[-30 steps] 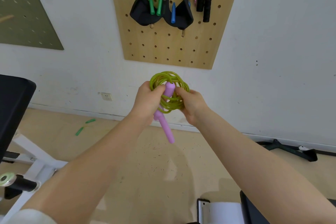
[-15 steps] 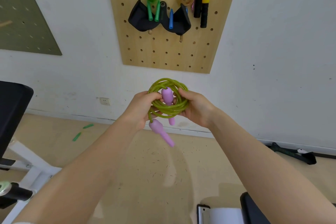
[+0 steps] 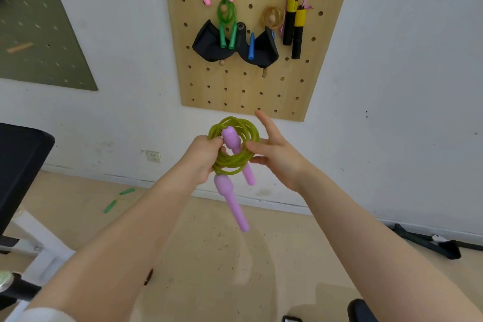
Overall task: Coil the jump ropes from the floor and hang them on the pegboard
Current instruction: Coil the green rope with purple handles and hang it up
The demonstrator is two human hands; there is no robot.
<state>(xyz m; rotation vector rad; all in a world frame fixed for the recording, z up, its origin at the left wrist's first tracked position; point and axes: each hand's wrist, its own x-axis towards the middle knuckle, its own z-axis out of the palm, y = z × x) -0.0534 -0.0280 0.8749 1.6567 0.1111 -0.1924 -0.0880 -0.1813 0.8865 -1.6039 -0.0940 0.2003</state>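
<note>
From the head camera, the left hand (image 3: 202, 157) pinches the left side of the yellow-green coil (image 3: 233, 146), fingers closed on the strands; the right hand (image 3: 277, 154) is loosened, fingers (image 3: 264, 123) spread, only lower fingertips touching the coil's right edge; one lilac handle (image 3: 236, 154) is threaded through the ring, the other (image 3: 232, 204) dangles below, both long axes pointing downward; the pegboard (image 3: 251, 81) lies above and beyond the fingers, so the left hand likely carries the lift.

Hands: two, left hand (image 3: 201, 158), right hand (image 3: 278, 155)
Coiled ropes held: one, yellow-green rope (image 3: 243, 157)
Purple handles: two (image 3: 231, 201)
Pegboards: two, wooden pegboard (image 3: 251, 86), grey-green board (image 3: 39, 34)
</note>
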